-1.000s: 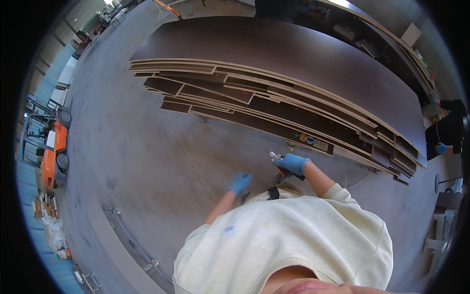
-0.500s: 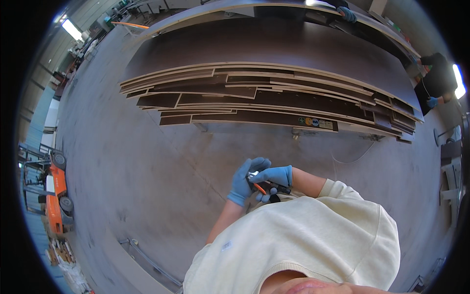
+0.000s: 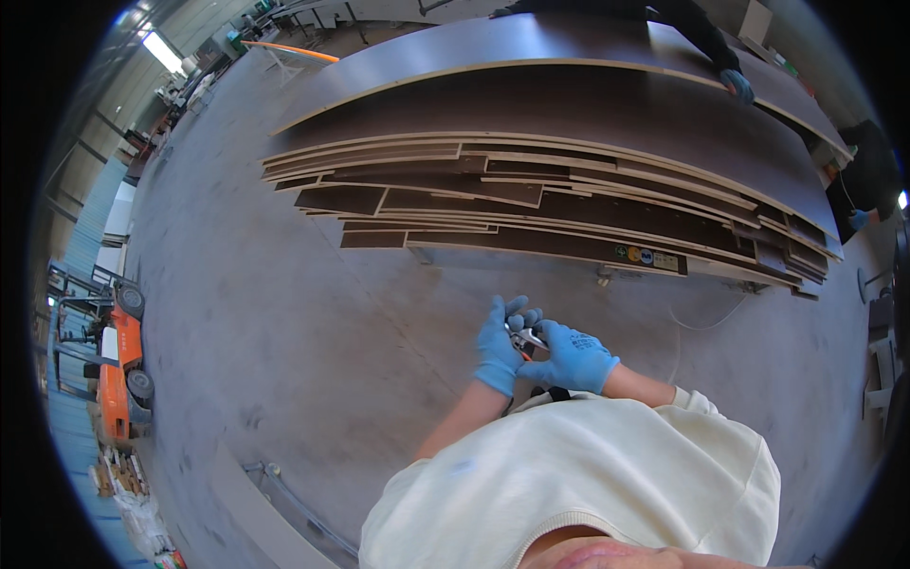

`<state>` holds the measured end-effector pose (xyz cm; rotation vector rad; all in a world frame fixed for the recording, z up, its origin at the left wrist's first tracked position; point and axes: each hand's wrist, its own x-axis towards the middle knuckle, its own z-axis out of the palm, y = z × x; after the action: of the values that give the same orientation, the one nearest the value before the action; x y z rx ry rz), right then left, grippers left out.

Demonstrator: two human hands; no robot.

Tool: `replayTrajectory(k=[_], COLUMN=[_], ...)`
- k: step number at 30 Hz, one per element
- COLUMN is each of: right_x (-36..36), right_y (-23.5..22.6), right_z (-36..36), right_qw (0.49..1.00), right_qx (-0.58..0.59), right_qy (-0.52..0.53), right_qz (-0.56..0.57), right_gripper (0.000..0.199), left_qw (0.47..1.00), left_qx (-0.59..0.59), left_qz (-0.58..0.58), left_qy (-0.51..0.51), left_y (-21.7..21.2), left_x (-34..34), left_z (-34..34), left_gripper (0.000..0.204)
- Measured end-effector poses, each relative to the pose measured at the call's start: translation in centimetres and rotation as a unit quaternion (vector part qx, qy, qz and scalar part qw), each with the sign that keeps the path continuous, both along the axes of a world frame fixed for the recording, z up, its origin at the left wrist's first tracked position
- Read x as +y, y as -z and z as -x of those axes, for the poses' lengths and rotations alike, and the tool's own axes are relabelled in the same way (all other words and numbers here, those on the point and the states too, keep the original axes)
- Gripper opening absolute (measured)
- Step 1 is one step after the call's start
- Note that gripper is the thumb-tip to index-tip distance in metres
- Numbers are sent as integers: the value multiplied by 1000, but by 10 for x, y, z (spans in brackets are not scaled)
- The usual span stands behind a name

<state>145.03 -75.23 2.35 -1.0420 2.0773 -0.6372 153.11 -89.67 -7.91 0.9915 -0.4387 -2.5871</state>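
Note:
In front of my body, both hands in blue work gloves are close together. My left hand (image 3: 499,346) is curled beside a small silver metal tool (image 3: 527,339) with an orange part, some of its fingers bent over it. My right hand (image 3: 576,360) closes on the same tool from the other side, the back of its glove facing up. Fingers cover most of the tool, so its exact kind is hidden. Beyond my hands lies a stack of dark brown panels (image 3: 569,209) with pale edges. One long panel (image 3: 493,66) is above the stack.
A co-worker's gloved hand (image 3: 737,85) grips the upper panel's edge. Another person (image 3: 861,185) stands at the stack's right end. An orange forklift (image 3: 118,370) is at the left. A metal-framed piece (image 3: 299,507) lies on the floor at the lower left.
The upper panel and the co-worker's hand on it have come nearer to me over the stack. My right hand has turned over the tool, covering more of it. The view has shifted slightly.

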Motion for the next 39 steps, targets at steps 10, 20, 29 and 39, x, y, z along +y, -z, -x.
replayTrajectory(k=[10, 20, 29, 39], right_x=[-88, -231, -365, -622], right_y=[-23, -52, -57, -72], right_z=[86, 202, 291, 400], right_qw=[987, 965, 987, 957], right_qx=[94, 134, 137, 191], right_qy=[-109, -147, -35, 119], right_qz=[74, 172, 74, -182], right_gripper=[94, 69, 54, 34], left_qw=[994, 985, 929, 539], left_qx=[52, 129, -97, -269], left_qz=[-34, 93, 328, 781], left_qy=[-85, -67, -144, -163], left_y=[-32, -85, -16, 37], left_x=[-98, -242, -411, -730], left_z=[85, 173, 189, 123], left_gripper=[45, 51, 44, 44])
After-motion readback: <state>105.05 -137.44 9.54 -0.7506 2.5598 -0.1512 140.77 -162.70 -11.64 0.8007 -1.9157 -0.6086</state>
